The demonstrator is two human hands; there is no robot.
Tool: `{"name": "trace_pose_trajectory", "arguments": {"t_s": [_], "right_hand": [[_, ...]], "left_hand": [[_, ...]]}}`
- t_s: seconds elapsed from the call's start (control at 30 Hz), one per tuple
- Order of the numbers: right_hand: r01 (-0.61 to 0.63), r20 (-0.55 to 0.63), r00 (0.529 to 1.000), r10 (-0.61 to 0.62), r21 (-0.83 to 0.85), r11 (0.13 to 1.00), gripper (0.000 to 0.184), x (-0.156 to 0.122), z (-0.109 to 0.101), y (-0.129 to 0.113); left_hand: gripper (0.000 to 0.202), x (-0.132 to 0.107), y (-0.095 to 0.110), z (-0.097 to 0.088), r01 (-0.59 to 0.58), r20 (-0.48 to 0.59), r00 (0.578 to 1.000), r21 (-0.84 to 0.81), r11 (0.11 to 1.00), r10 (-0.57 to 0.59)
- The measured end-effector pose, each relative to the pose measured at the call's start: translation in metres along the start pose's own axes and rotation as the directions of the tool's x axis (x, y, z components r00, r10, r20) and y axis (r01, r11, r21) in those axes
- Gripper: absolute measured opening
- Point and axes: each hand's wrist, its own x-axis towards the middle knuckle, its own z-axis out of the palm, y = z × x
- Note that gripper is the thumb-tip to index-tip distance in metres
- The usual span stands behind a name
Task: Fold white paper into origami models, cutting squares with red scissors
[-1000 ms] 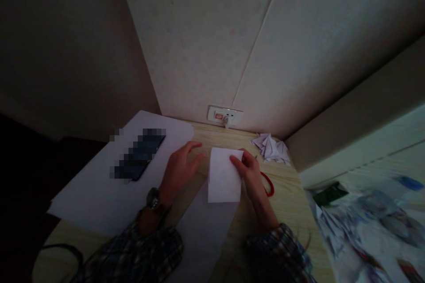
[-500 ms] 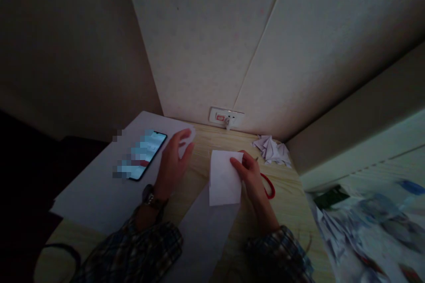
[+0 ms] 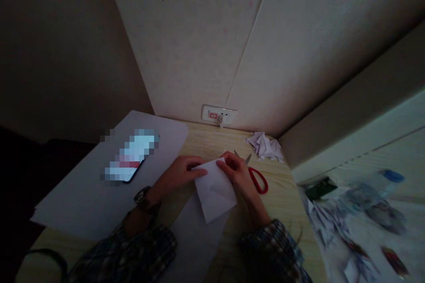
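Two hands pinched one small white paper (image 3: 215, 189) at its far edge, the left hand (image 3: 181, 172) closed on the left corner and the right hand (image 3: 236, 171) closed on the right. Paper lay tilted on the wooden counter (image 3: 282, 194), with red scissors (image 3: 255, 176) just right of it and a phone (image 3: 130, 158) on a large sheet (image 3: 83, 194) to its left.

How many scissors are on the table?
1. The red-handled scissors lie on the wooden table, just right of the right hand. Others could be hidden in the dark clutter at right.
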Motion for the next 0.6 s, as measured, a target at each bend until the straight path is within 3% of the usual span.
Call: {"name": "trace_pose_trajectory", "arguments": {"t_s": [0.2,0.33,0.5,0.6], "right_hand": [[0.054,-0.178,0.983,-0.042,0.063,0.997,0.028,0.0023,-0.0048,0.0047],[0.069,-0.231,0.972,-0.046,0.094,0.993,0.028,0.0032,-0.0057,0.0041],[0.021,-0.181,0.984,-0.004,0.095,0.995,0.021,0.0017,-0.0029,0.0019],[-0.042,-0.116,0.992,0.049,0.066,0.997,0.026,0.0008,-0.0003,0.0008]], "left_hand": [[0.015,0.0006,0.0028,0.0024,0.049,0.015,0.999,-0.121,0.992,-0.047],[0.012,0.0007,0.0056,0.0042,0.06,0.023,0.998,-0.171,0.983,-0.057],[0.012,0.0013,0.0056,0.004,0.043,-0.033,0.998,-0.208,0.977,-0.051],[0.014,0.0014,0.0069,0.0037,0.021,-0.096,0.994,-0.227,0.974,-0.044]]}}
